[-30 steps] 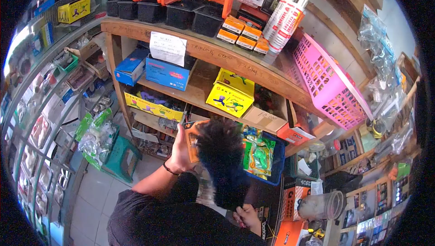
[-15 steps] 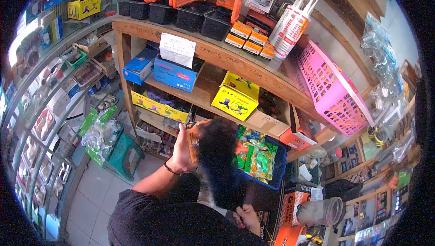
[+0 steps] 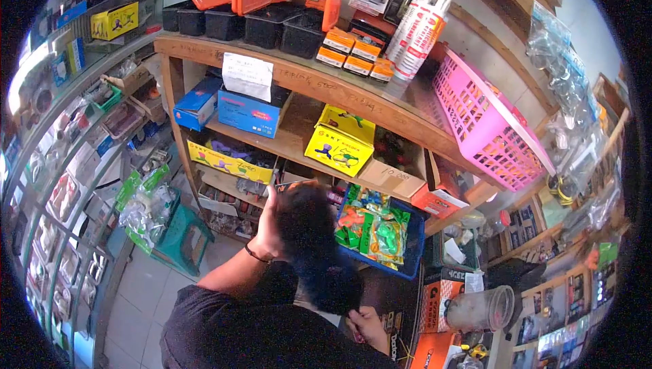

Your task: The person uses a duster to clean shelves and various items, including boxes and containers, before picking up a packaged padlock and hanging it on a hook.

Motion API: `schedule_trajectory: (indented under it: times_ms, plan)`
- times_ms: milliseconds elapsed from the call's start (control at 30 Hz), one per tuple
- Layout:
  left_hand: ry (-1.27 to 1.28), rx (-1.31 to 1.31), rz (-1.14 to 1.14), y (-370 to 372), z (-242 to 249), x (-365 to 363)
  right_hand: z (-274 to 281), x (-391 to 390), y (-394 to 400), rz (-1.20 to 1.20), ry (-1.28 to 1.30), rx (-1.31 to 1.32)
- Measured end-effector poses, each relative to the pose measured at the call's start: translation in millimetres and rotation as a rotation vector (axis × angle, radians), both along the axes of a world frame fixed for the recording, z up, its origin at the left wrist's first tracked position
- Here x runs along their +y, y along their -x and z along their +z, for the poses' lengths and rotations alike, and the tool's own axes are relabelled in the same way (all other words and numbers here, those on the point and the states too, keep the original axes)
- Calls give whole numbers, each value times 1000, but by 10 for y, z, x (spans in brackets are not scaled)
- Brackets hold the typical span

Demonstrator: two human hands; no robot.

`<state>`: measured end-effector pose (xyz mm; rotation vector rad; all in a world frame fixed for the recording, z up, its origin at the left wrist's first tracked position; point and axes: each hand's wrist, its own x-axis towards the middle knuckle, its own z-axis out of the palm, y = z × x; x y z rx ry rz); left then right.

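Note:
My left hand point(image 3: 267, 232), with a dark band at the wrist, is closed on the left side of an orange and black box point(image 3: 296, 185). Only the top edge of that box shows. A dark, fluffy duster point(image 3: 309, 233), smeared by motion, covers the rest of it. Low in the view, my right hand point(image 3: 371, 328) is wrapped round the duster's lower end; the handle is mostly hidden. Just right of the duster lies a blue tray point(image 3: 415, 260) with green and orange packets point(image 3: 384, 233).
A wooden shelf point(image 3: 333, 82) carries black bins point(image 3: 266, 28), small orange boxes point(image 3: 353, 53), white sealant tubes point(image 3: 415, 40) and a pink basket point(image 3: 492, 124). Below stand yellow point(image 3: 339, 143) and blue boxes point(image 3: 248, 114). A green stool point(image 3: 180, 236) holds plastic bags at the left.
The duster has swept left across the box, hiding its front. My left hand still grips the box, and my right hand stays low. The whole view has shifted slightly.

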<state>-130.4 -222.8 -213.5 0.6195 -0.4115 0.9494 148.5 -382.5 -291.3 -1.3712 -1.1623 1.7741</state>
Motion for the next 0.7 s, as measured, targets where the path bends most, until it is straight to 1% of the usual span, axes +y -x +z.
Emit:
schedule_trajectory:
  times_ms: [33, 67, 100, 133, 167, 200, 233, 267, 333, 367, 400, 433, 467, 500, 533, 567, 600, 633, 667, 700]
  plan:
    - [153, -191, -45, -49, -81, -6, -24, -15, -14, -89, 71, 160]
    - [306, -380, -89, -89, -55, -23, -13, -24, -14, -92, 68, 168]
    - [361, -586, -271, -152, 82, -84, 14, -32, -10, -1, 57, 95]
    - [359, -576, -278, -137, 55, 0, 28, -44, -4, 89, 45, 21]
    - [170, -267, -190, -102, -32, 137, 3, -57, 8, 82, 38, 29]
    - [-20, 39, -99, -74, -27, 190, -38, -73, 23, 70, -23, 38]
    - [-24, 31, -101, -60, -34, 178, -59, -92, 35, 59, -82, 46]
    - [149, 110, 66, -79, 151, -63, -48, -102, 46, 55, -87, 51]
    - [498, -294, -106, -91, 270, -141, 5, -94, 72, -75, -47, 109]
    - [380, -444, -250, -106, 283, -162, 52, -97, 92, -72, -53, 113]
    - [373, -439, -246, -98, 296, -142, 112, -107, 118, 0, -70, 13]
    - [115, -184, -115, -75, 294, -97, 144, -105, 139, 71, -88, -85]
    - [-141, 74, 16, -47, 308, -58, 143, -94, 144, 76, -94, -77]
    - [-189, 78, -44, 2, 326, -32, 132, -92, 136, 64, -131, -88]
    - [-193, 87, -40, 1, 318, -75, 114, -91, 129, 52, -168, -99]
    - [86, 163, 179, -33, 427, -213, 79, -89, 124, 56, -170, -89]
    - [364, 234, 399, -57, 483, -298, 35, -83, 122, 4, -142, 14]
    - [359, 205, 344, -56, 481, -317, 3, -75, 137, -48, -112, 116]
    - [356, 215, 350, -76, 486, -323, 77, -69, 180, -45, -113, 128]
    - [317, 281, 449, -108, 491, -316, 228, -67, 234, -1, -95, 37]
